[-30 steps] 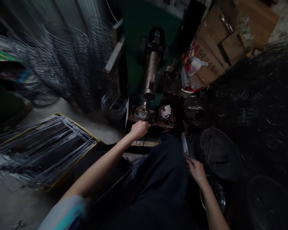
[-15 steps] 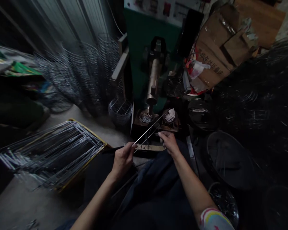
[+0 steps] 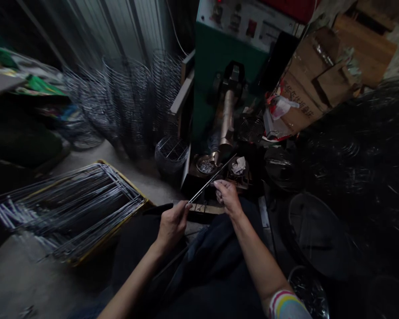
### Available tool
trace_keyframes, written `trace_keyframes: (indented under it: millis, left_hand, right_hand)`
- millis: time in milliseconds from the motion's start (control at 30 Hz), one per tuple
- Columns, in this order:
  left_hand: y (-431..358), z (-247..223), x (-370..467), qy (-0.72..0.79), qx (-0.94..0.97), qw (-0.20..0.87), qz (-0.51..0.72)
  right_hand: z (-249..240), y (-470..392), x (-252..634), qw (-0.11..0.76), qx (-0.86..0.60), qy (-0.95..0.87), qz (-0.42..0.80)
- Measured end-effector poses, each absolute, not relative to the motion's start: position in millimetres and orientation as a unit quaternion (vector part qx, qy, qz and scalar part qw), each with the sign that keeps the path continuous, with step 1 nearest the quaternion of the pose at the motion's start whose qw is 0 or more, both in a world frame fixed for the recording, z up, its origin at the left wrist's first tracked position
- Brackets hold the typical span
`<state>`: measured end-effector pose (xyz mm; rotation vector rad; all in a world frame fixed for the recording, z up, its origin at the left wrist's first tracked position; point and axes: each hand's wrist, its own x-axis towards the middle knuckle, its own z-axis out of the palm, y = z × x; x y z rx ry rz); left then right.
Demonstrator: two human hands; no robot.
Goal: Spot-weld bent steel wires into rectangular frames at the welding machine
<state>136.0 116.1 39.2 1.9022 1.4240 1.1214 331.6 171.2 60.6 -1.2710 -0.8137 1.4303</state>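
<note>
The left hand (image 3: 173, 223) and the right hand (image 3: 226, 197) are both closed on thin metal rods (image 3: 213, 179), near the picture's centre. At 12 o'clock stands a green machine (image 3: 216, 57); at 9 o'clock, wire frames (image 3: 69, 208) lie on the concrete floor (image 3: 16, 283).

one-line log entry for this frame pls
left hand: grips near end of wire rods | right hand: pinches rods midway | rod tips: at brass machine arm, beside dish
</note>
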Motion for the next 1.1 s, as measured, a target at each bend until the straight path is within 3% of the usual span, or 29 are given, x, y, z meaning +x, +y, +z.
trace_keyframes:
  millis: [600,1100]
  left_hand:
    - [130.7,41.9,143.2,0.513,0.685,0.267,0.443]
    - [138.4,42.1,150.4,0.474,0.723,0.181,0.469]
  right_hand:
    - [64.3,186.7,337.0,0.537,-0.488,-0.361,0.586]
    - [66.9,196.7,343.5,0.544,-0.488,-0.352,0.585]
